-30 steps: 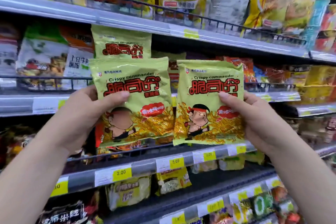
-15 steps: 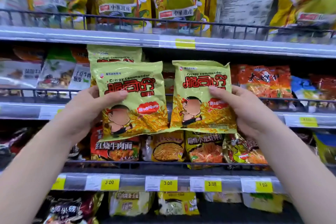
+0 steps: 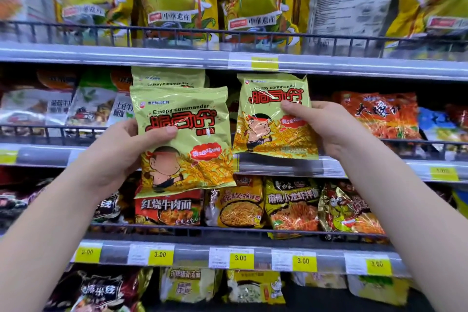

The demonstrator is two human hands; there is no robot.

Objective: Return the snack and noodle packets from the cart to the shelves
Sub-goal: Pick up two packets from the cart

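Note:
I hold two green "Crispy commander" snack packets in front of the shelves. My left hand [image 3: 119, 152] grips the nearer packet [image 3: 187, 149] by its left edge, thumb on the front. My right hand [image 3: 326, 129] holds the second packet [image 3: 268, 132] by its right side, its bottom edge at the lip of the middle shelf [image 3: 291, 167]. A third identical packet [image 3: 168, 78] stands on that shelf behind the left one, mostly hidden. The cart is out of view.
The top shelf [image 3: 152, 58] carries large yellow noodle bags behind a wire rail. Orange packets [image 3: 379, 114] stand right of my right hand. Below are rows of noodle packets [image 3: 291, 208] and yellow price tags [image 3: 240, 258].
My right hand has carried its packet up and in toward the middle shelf. My left hand with its packet has sunk slightly. The view has come closer to the shelves.

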